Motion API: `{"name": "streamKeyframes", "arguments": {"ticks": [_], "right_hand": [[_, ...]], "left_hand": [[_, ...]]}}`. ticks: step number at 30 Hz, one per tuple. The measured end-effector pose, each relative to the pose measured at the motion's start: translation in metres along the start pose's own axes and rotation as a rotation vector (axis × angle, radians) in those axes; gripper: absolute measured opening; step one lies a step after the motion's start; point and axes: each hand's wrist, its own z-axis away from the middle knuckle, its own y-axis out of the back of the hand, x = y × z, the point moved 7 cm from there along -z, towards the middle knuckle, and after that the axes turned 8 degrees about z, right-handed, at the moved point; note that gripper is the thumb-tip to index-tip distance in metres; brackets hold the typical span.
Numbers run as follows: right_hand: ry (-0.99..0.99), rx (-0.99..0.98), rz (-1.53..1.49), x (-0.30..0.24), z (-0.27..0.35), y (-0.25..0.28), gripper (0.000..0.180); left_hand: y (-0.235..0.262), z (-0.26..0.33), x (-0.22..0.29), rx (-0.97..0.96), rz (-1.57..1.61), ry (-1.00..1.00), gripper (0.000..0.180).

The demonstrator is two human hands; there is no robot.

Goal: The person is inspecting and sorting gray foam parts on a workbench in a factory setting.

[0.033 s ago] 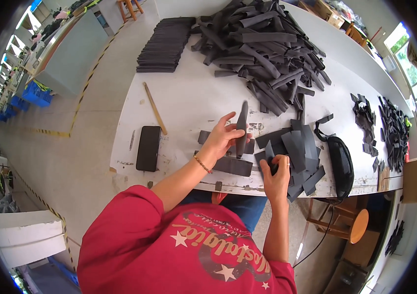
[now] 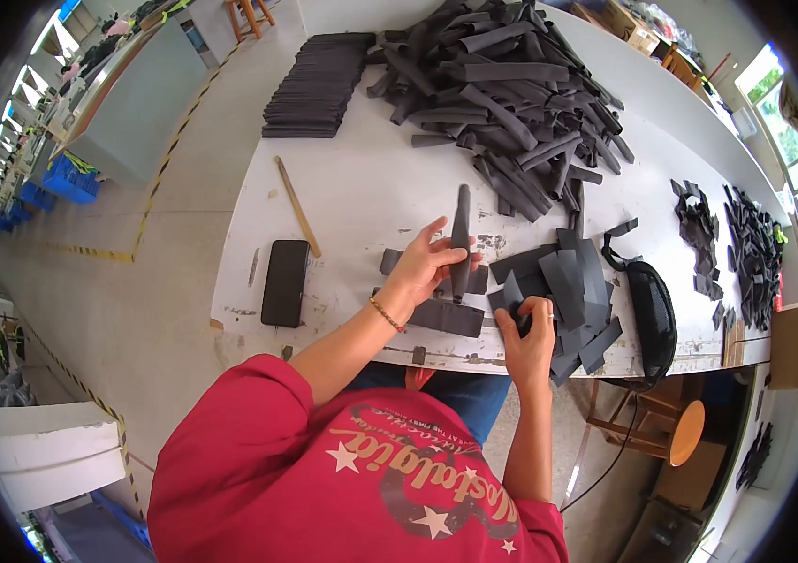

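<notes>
My left hand (image 2: 420, 267) pinches a slim, dark grey fabric tube (image 2: 462, 220) between thumb and fingers, holding it upright above the table. Beneath it, several flat dark strips (image 2: 448, 317) lie near the table's front edge. My right hand (image 2: 532, 340) is closed at the left side of a loose pile of flat black pieces (image 2: 570, 289). Its fingers are curled round something small and dark, whose kind I cannot make out. Farther back, a large heap of similar dark tubes (image 2: 511, 94) covers the table, beside a neat row of stacked tubes (image 2: 317, 86).
On the white table's (image 2: 342, 197) left lie a black phone (image 2: 284, 283) and a wooden stick (image 2: 297, 206). A black mesh-like pouch (image 2: 652, 319) rests right of the flat pieces. More dark scraps (image 2: 753, 253) lie far right. A wooden stool (image 2: 685, 432) stands below the table.
The tube in my left hand has tipped slightly, its upper end moving a little left and up. My right hand has hardly moved.
</notes>
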Motion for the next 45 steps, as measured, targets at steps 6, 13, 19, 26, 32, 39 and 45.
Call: {"name": "streamKeyframes", "arguments": {"ticks": [6, 13, 19, 26, 32, 39, 45], "right_hand": [[0.034, -0.037, -0.029, -0.016, 0.018, -0.001, 0.036], [-0.033, -0.017, -0.216, -0.022, 0.026, 0.001, 0.047], [-0.043, 0.046, -0.197, -0.019, 0.028, 0.006, 0.043], [-0.097, 0.060, -0.213, -0.021, 0.026, 0.007, 0.035], [0.180, 0.149, 0.108, -0.048, 0.015, 0.012, 0.031], [0.305, 0.231, 0.214, -0.050, 0.010, 0.017, 0.029], [0.262, 0.190, 0.150, -0.053, 0.012, 0.023, 0.030]], "left_hand": [[0.018, 0.006, -0.011, -0.022, 0.170, 0.149, 0.038], [-0.005, 0.027, -0.005, 0.026, 0.241, 0.170, 0.038], [0.001, 0.020, -0.007, -0.049, 0.171, 0.086, 0.037], [-0.001, 0.021, -0.006, -0.023, 0.213, 0.115, 0.036], [-0.010, 0.025, -0.004, -0.054, 0.202, 0.143, 0.033], [-0.013, 0.028, -0.005, -0.108, 0.196, 0.166, 0.033], [-0.007, 0.025, -0.008, -0.118, 0.267, 0.200, 0.029]]}}
